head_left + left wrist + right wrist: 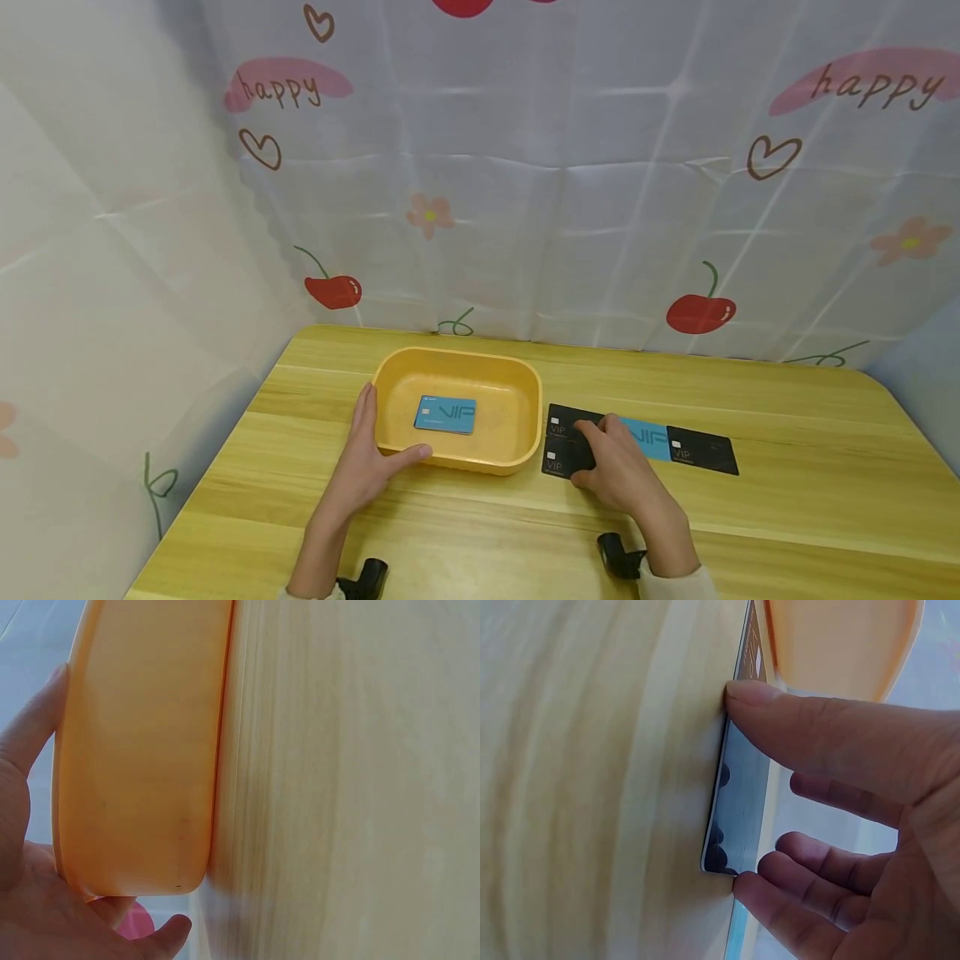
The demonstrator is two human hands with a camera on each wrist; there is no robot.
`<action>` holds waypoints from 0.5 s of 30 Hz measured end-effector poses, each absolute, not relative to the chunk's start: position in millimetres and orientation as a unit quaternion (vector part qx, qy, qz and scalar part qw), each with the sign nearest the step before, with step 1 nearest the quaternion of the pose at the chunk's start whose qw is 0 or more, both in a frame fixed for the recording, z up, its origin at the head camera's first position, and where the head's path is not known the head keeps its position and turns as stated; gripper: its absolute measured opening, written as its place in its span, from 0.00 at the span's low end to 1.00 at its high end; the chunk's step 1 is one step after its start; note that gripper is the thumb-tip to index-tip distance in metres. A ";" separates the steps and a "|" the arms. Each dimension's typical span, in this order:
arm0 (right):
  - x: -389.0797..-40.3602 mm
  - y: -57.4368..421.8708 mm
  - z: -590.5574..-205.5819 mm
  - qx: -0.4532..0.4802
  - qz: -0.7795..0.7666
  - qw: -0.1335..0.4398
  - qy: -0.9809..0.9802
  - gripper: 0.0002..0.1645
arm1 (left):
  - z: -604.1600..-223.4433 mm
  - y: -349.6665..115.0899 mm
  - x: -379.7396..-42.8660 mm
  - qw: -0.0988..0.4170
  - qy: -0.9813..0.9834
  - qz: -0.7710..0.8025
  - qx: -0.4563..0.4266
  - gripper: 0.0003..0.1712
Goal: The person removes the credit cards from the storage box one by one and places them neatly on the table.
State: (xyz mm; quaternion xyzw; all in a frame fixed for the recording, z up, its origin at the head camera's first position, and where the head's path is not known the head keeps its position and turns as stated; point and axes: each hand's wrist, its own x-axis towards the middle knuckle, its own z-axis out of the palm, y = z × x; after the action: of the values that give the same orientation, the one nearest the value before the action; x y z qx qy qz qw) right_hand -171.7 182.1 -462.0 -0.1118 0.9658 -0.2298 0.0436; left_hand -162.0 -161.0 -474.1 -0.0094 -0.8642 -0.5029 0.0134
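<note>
Around the left end of a yellow plastic basin (517, 375) rests my left hand (367, 462), thumb at the front rim and straight fingers along the outer side. In the left wrist view the hand (34, 847) touches the basin wall (142, 750). Inside lie blue VIP cards (444, 415), seemingly stacked. My right hand (618, 467) holds a black VIP card (558, 458) right of the basin, thumb at its near edge; the fingers' far contact is partly hidden. The right wrist view shows the thumb (757, 694) against the edge of the black card (739, 795).
Another black card (561, 419) lies behind the held one. A blue card (648, 439) and a further black card (705, 452) continue the row rightward. The wooden table (487, 533) meets a patterned curtain (487, 250) at the back.
</note>
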 end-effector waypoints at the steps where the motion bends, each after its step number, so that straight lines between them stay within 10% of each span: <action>1: -171.9 182.2 -462.0 -0.112 -0.230 0.044 0.966 0.42 | -474.1 -160.9 -162.1 0.014 -0.864 -0.503 -0.010 0.73; 15: -172.2 182.7 -461.9 -0.114 -0.230 0.043 0.965 0.40 | -474.6 -160.8 -162.4 0.012 -0.865 -0.502 -0.010 0.73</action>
State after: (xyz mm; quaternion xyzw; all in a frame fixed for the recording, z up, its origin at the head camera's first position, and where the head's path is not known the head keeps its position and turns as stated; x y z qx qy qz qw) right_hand -172.2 182.7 -461.9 -0.1140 0.9655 -0.2303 0.0431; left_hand -162.4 -160.8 -474.6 -0.0100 -0.8647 -0.5021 0.0120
